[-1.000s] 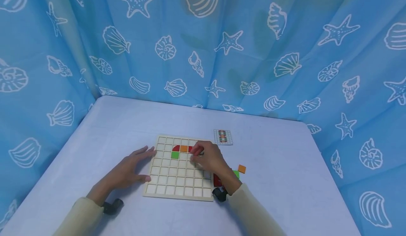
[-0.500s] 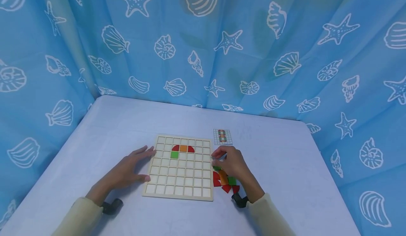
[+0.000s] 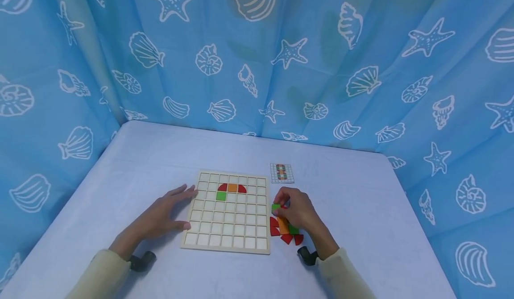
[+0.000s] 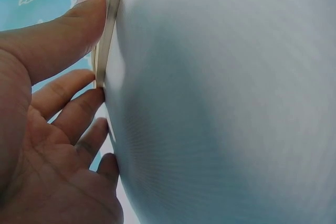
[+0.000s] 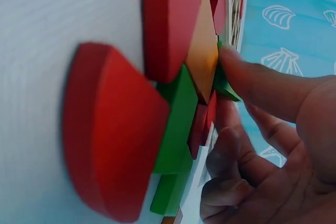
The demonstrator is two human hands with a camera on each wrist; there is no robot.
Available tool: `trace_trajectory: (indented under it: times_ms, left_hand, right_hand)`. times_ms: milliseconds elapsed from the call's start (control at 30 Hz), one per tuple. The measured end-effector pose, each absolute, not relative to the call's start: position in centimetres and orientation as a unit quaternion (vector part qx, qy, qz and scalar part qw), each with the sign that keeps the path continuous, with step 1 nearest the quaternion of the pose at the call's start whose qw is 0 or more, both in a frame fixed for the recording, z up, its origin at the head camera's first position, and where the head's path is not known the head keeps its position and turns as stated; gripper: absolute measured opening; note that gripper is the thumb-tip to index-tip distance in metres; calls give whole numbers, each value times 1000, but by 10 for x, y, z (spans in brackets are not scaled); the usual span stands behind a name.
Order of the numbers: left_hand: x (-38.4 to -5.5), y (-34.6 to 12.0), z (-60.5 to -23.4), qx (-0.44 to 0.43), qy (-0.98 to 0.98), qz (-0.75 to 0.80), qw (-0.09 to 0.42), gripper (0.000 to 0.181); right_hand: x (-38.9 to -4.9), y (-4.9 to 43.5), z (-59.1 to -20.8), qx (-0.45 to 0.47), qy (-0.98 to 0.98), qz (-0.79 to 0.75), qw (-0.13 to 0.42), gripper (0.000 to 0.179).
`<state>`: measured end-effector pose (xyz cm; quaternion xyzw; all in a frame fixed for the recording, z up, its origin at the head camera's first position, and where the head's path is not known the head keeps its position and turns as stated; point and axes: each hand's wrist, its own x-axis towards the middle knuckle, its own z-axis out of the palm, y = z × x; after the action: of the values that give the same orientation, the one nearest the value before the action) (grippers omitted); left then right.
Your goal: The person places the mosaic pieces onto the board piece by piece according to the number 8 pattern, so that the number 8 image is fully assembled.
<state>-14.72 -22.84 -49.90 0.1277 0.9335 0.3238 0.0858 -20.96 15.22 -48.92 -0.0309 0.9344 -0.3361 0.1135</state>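
Note:
A wooden grid board (image 3: 225,251) lies on the table. Its upper cells hold a red quarter-round tile (image 3: 222,187), an orange square tile (image 3: 232,188), a second red quarter-round tile (image 3: 242,188) and, below the first red one, a green square tile (image 3: 221,196). My left hand (image 3: 162,214) touches the board's left edge with thumb and fingers spread; the left wrist view shows the thumb (image 4: 68,35) against that edge. Right of the board, my right hand (image 3: 297,207) pinches another green tile (image 3: 275,208), seen tilted above the loose tiles in the right wrist view.
Loose tiles lie close to the board's right side: red (image 3: 274,227), orange (image 3: 283,226) and green (image 3: 294,230). Beyond them is a small pattern card (image 3: 282,173). A blue curtain (image 3: 257,67) with white shells hangs behind the white-covered table (image 3: 361,201).
My right hand has moved from the board's upper cells to the loose tiles, leaving the second red quarter-round tile in its cell, and now pinches a green tile. The left hand stays put.

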Motion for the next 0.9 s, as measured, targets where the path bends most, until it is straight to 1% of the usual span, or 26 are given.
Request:
trace_trajectory:
  times_ms: [167,333,700,900]
  left_hand:
    - [-147,-228,-499,124,933,327,86,93]
    - [-147,-227,-498,123,933,326,83,93]
    - [-148,-227,-501,112,935,324,89,92]
    - [-148,-228,-501,115,936,320,88,92]
  right_hand:
    - [-212,150,-490,-30,921,-379,79,26]
    - [-214,139,-489,-60,909,-409,53,22]
    - [-221,93,-487,-96,900,-419,69,12]
    - [-225,78,-489,-94,912,-391,79,13]
